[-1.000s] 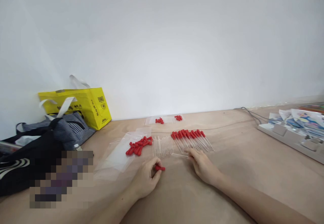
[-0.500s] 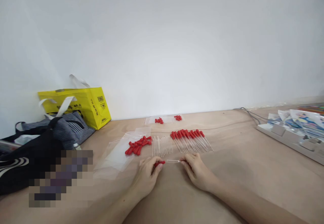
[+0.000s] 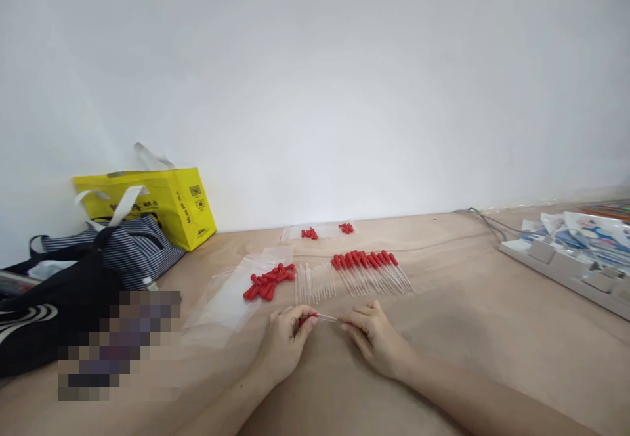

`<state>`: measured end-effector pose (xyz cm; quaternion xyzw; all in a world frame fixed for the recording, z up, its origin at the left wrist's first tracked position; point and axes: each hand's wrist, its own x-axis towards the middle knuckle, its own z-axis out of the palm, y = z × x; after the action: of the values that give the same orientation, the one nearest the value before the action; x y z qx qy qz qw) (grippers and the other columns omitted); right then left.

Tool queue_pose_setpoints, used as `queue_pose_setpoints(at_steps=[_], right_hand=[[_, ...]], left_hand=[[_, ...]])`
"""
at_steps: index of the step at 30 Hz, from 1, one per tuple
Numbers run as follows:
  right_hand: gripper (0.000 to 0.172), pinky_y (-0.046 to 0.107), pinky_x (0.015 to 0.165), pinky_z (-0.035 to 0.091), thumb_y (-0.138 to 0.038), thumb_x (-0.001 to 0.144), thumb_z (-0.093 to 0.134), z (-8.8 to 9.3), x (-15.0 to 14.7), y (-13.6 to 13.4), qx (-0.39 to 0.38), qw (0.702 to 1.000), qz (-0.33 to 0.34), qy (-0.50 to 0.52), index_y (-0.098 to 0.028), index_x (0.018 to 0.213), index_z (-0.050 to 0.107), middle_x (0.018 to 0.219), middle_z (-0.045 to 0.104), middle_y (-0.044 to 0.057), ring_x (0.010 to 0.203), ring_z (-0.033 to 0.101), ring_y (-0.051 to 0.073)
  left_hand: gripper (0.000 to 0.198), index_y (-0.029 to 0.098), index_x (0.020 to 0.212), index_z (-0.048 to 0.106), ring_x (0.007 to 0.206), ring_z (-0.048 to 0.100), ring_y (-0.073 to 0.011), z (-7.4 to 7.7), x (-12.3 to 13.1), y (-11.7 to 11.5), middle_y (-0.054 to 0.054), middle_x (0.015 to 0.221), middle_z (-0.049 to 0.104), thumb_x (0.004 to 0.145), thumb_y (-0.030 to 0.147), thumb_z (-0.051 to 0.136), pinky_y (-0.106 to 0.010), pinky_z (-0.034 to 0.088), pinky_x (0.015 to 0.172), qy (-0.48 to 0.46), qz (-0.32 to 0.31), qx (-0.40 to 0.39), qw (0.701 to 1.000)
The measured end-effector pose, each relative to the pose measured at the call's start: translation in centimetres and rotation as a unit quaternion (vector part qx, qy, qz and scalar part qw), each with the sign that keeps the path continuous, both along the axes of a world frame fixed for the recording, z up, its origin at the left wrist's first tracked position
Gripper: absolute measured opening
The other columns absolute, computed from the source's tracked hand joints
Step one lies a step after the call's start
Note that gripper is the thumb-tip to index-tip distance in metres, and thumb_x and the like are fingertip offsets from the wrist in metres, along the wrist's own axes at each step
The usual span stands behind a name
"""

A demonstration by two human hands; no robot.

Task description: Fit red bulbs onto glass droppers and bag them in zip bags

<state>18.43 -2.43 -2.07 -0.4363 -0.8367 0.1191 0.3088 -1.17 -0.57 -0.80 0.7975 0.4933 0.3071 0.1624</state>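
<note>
Pinched in my left hand (image 3: 287, 343) is a red rubber bulb (image 3: 308, 320), partly covered by the fingers. My right hand (image 3: 375, 340) is closed on a clear glass dropper tube (image 3: 327, 317), whose left end meets the bulb's opening. How deep it sits inside the bulb cannot be made out. Behind my left hand lies a pile of loose red bulbs (image 3: 268, 283). To its right is a row of bare glass tubes (image 3: 315, 282), followed by several droppers (image 3: 373, 272) with red bulbs on their upper ends.
Clear plastic bags (image 3: 229, 301) lie under and left of the loose bulbs. Farther back, another bag (image 3: 327, 232) holds red bulbs. A yellow bag (image 3: 189, 209) and a striped bag (image 3: 142, 252) stand left. A white power strip (image 3: 561, 265) with cables is right.
My right hand has moved left, bringing the glass tube against the red bulb; the gap between them has closed. My left hand has stayed nearly in place.
</note>
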Motion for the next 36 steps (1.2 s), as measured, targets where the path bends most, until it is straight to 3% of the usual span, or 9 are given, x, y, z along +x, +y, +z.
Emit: queue_pose_setpoints(at_steps=[6, 14, 20, 30, 36], right_hand=[[0.027, 0.027, 0.068, 0.023, -0.009, 0.082, 0.035, 0.0, 0.5, 0.2, 0.059, 0.997, -0.005, -0.053, -0.021, 0.086, 0.059, 0.072, 0.056, 0.001, 0.063, 0.044, 0.012], [0.036, 0.029, 0.066, 0.019, 0.000, 0.063, 0.037, 0.3, 1.2, 0.8, 0.107, 0.988, 0.003, -0.112, -0.020, 0.084, 0.058, 0.071, 0.055, 0.002, 0.063, 0.043, 0.013], [0.031, 0.028, 0.064, 0.018, -0.003, 0.069, 0.038, 0.1, 1.0, 0.6, 0.127, 0.986, -0.009, -0.103, -0.020, 0.084, 0.059, 0.070, 0.056, 0.001, 0.062, 0.044, 0.012], [0.024, 0.027, 0.065, 0.020, -0.011, 0.082, 0.033, 0.1, -0.5, -0.4, 0.044, 0.998, -0.036, -0.026, -0.019, 0.077, 0.054, 0.069, 0.061, 0.000, 0.064, 0.050, 0.012], [0.024, 0.025, 0.064, 0.018, -0.013, 0.084, 0.033, 0.5, -0.7, 0.0, -0.007, 0.999, -0.030, -0.021, -0.019, 0.073, 0.053, 0.067, 0.061, -0.003, 0.061, 0.049, 0.010]], left_hand=[[0.020, 0.022, 0.076, 0.059, 0.074, 0.056, -0.0186, 0.0, 0.2, -0.5, 0.000, 0.074, 0.065, 0.082, 0.030, 0.042, -0.040, 0.033, 0.081, 0.042, -0.016, 0.028, 0.999], [0.019, 0.021, 0.076, 0.058, 0.070, 0.054, -0.0172, 0.0, 0.3, -0.8, 0.000, 0.071, 0.063, 0.083, 0.027, 0.041, -0.042, 0.028, 0.082, 0.075, -0.052, 0.060, 0.994], [0.018, 0.022, 0.077, 0.058, 0.071, 0.053, -0.0167, 0.1, 0.4, -0.9, 0.000, 0.071, 0.063, 0.083, 0.026, 0.041, -0.042, 0.026, 0.083, 0.079, -0.073, 0.067, 0.992], [0.021, 0.024, 0.086, 0.062, 0.070, 0.055, -0.0158, -0.2, 0.3, -0.9, 0.001, 0.065, 0.063, 0.084, 0.025, 0.041, -0.040, 0.025, 0.083, 0.088, -0.073, 0.126, 0.985], [0.020, 0.024, 0.082, 0.064, 0.069, 0.055, -0.0162, -0.1, 0.4, -0.7, 0.001, 0.064, 0.063, 0.082, 0.028, 0.045, -0.041, 0.027, 0.082, 0.070, -0.061, 0.103, 0.990]])
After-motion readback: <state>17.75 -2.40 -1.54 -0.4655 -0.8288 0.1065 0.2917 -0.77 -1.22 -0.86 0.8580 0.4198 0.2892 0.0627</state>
